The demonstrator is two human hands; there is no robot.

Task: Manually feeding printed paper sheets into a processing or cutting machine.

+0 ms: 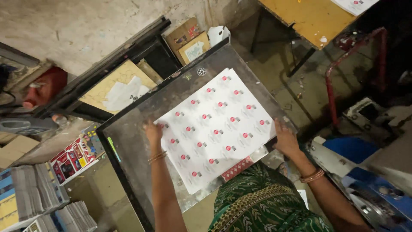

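Containers: cardboard box (187, 39) behind table, top centre, holds flat card pieces; contents otherwise not legible. White cup-like item (218, 34) just beside it, inside not visible.

Counts: 1 white printed sheet (214, 129) on dark metal table (128, 133). Sheet carries approx. 20 red-dot marks in rows; a few near the L edge are partly covered by the hand, so exact count uncertain. 2 hands in view, both the person's own. Bangles on both wrists. Stacks of printed paper (34, 193) on floor lower L, at least 3 piles, more cut off by frame edge. 1 yellow-topped bench (309, 17) upper R, w/ part of 1 similar sheet (354, 5) on it. 1 red metal frame (343, 64) at R. Blue machine part (377, 193) lower R.

Sheet vs fingers: sheet lies flat, skewed to table edges, roughly central on table. Left hand (153, 132) rests on sheet's L edge, fingers together, pressed down onto paper; fingertips over the margin, not curled under. Right hand (285, 139) at sheet's R corner, fingers laid flat and slightly apart along the edge; whether thumb is under the paper cannot be told. Sheet spans between both hands. Red patterned strip (237, 168) touches sheet's near edge, beside green patterned garment (262, 202)
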